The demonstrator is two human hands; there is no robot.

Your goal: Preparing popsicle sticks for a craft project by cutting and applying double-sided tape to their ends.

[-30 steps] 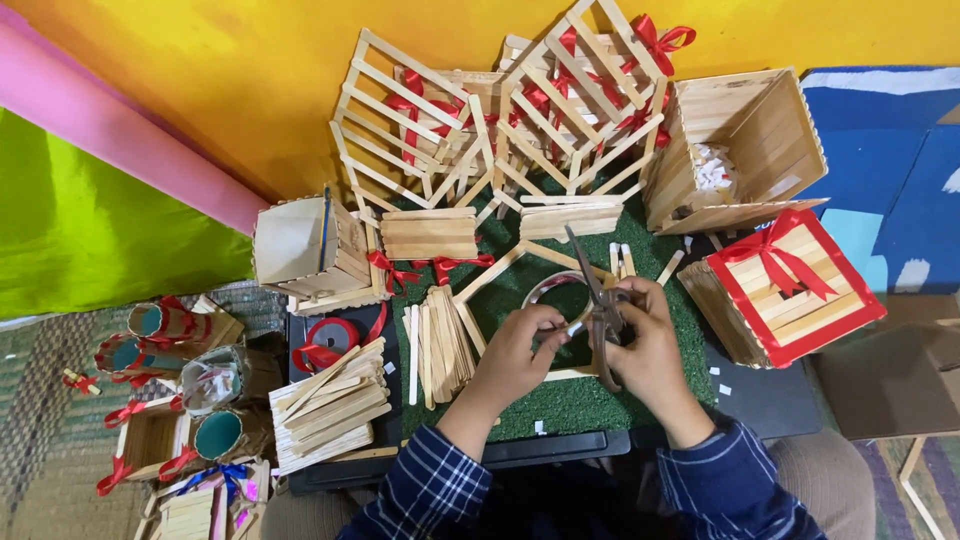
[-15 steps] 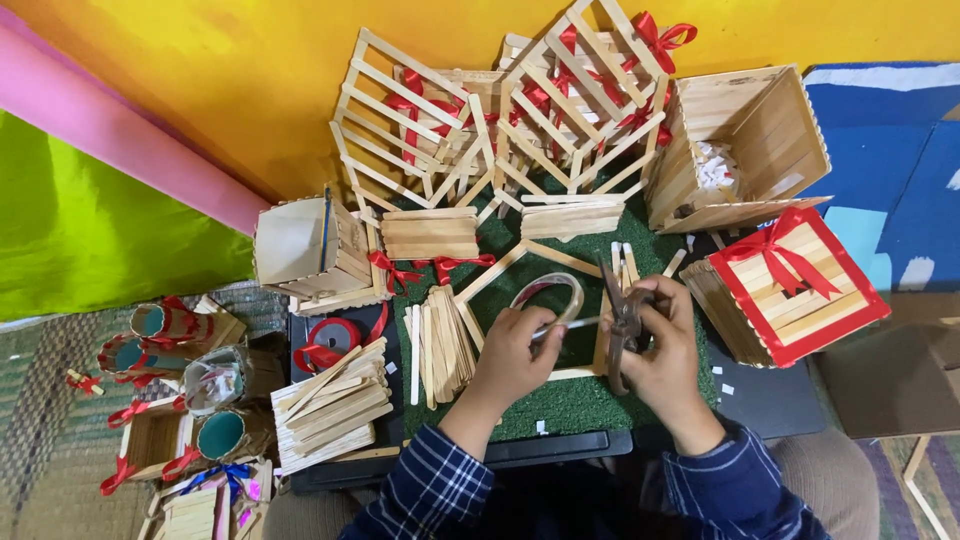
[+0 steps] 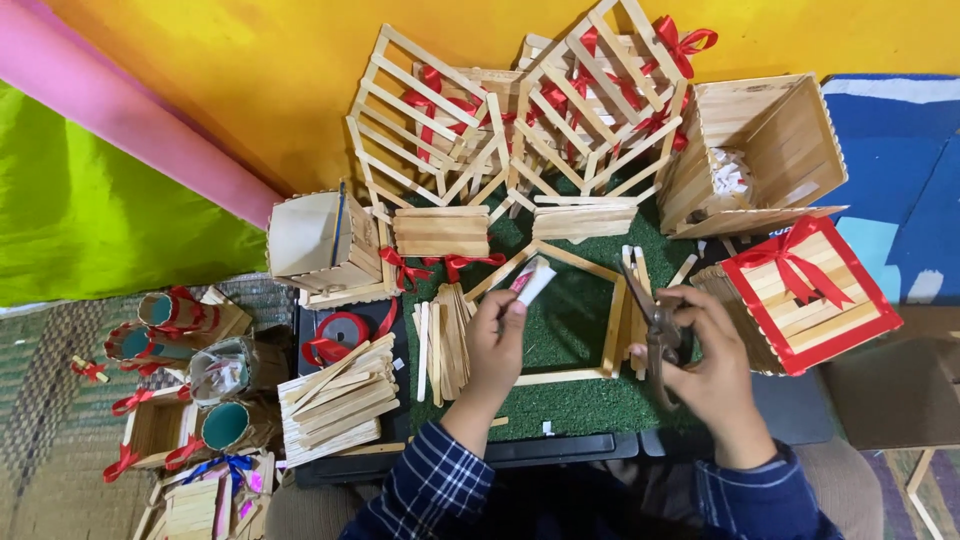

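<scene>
While both forearms in blue plaid sleeves reached forward over the green turf mat (image 3: 570, 330), the left hand (image 3: 497, 345) was raised with its fingers pinched around a small white tube with a pink end (image 3: 531, 281), which stuck up and away from the fingertips. The right hand (image 3: 703, 362) was curled about a pair of dark scissors (image 3: 655, 325), gripping the handles, with the blades pointing away from the person. Between the two hands lay a square frame of flat wooden sticks (image 3: 610, 330), resting on the mat. Just left of the left hand sat a loose bundle of plain sticks (image 3: 450, 325), and farther left a bigger stack (image 3: 335, 400) and a spool of red ribbon (image 3: 342, 333). Right of the right hand stood a slatted stick box with a red border and red bow (image 3: 805, 290); beyond it an open wooden box (image 3: 760, 150) held something white and crumpled. Ahead of both hands leaned open lattice cages of sticks tied with red ribbon (image 3: 560, 110). Far to the left, small round pots with teal insides (image 3: 225, 425) stood on a woven mat.
</scene>
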